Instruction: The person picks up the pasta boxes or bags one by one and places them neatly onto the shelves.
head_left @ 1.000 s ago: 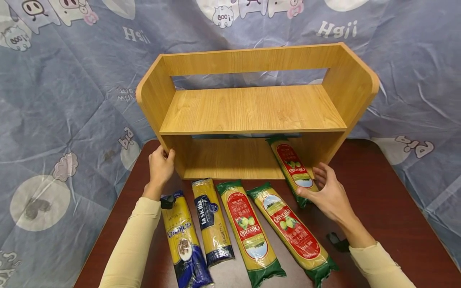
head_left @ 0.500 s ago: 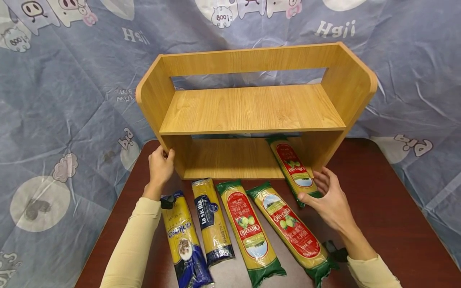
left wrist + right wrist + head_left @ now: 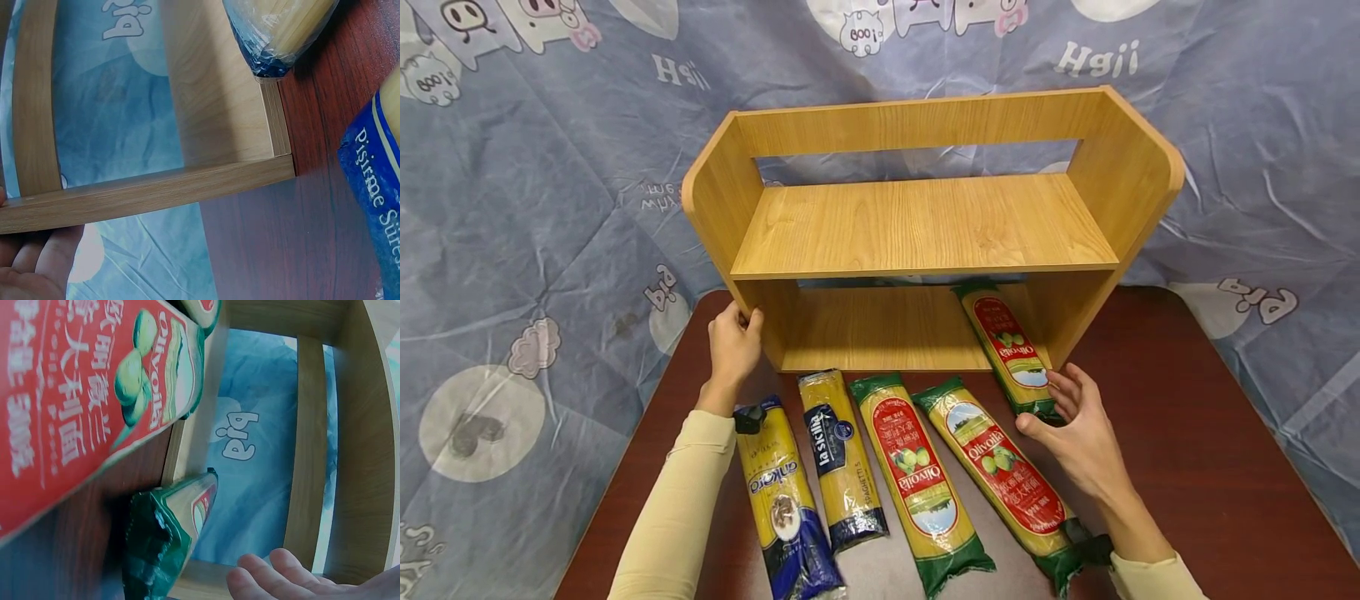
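Note:
My left hand (image 3: 733, 348) grips the left side panel of a two-tier wooden shelf (image 3: 925, 223); in the left wrist view its fingers (image 3: 55, 257) lie against the panel's outer face. A green-ended Olivoilà spaghetti pack (image 3: 1009, 346) lies in the lower tier beside the right panel, its near end sticking out past the front edge. Around that near end, my right hand (image 3: 1084, 429) has its thumb and fingers spread. The right wrist view shows the fingers (image 3: 269, 581) fairly straight, with a gap to the pack's green end (image 3: 156, 547).
On the dark red table (image 3: 1195, 417), before the shelf, lie an Ankara pasta pack (image 3: 786, 500), a La Sicilia spaghetti pack (image 3: 842, 458) and two more Olivoilà packs, one upside down (image 3: 917, 479) and one slanted (image 3: 1003, 475). A blue patterned cloth (image 3: 550, 250) hangs behind.
My right hand has drawn back slightly toward me, its thumb coming off the spaghetti pack's near end. That end has shifted a little inward. The left hand keeps its grip on the shelf.

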`<control>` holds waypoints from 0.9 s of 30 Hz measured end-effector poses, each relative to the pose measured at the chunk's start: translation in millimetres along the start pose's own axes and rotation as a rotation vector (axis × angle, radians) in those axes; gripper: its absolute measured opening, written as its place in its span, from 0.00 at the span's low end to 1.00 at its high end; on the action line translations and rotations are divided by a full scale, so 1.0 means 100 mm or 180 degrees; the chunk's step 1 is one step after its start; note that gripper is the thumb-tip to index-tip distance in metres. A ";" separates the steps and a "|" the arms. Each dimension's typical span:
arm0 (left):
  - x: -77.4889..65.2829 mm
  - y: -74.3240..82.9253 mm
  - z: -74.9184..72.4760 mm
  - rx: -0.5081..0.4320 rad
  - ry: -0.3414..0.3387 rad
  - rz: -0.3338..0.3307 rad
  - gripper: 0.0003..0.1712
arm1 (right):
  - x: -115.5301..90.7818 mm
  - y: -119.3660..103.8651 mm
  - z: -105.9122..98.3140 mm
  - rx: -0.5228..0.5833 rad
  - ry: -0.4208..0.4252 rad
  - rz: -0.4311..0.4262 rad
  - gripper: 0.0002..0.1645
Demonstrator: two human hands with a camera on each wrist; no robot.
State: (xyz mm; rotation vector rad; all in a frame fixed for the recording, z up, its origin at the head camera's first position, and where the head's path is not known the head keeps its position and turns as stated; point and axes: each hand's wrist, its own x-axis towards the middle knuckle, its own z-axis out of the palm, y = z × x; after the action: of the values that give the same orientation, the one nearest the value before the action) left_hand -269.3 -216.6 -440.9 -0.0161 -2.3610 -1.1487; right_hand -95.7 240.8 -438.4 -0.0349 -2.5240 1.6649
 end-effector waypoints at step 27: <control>-0.01 0.00 0.02 0.0021 0.0036 0.0002 0.12 | -0.22 0.24 0.39 0.0009 -0.0037 0.0344 0.62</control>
State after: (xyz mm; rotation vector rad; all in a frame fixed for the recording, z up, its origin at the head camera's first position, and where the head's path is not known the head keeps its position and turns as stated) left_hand -269.5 -215.5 -442.5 -0.0079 -2.3548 -1.1377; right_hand -79.5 212.1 -477.1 -0.1645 -2.5710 1.7117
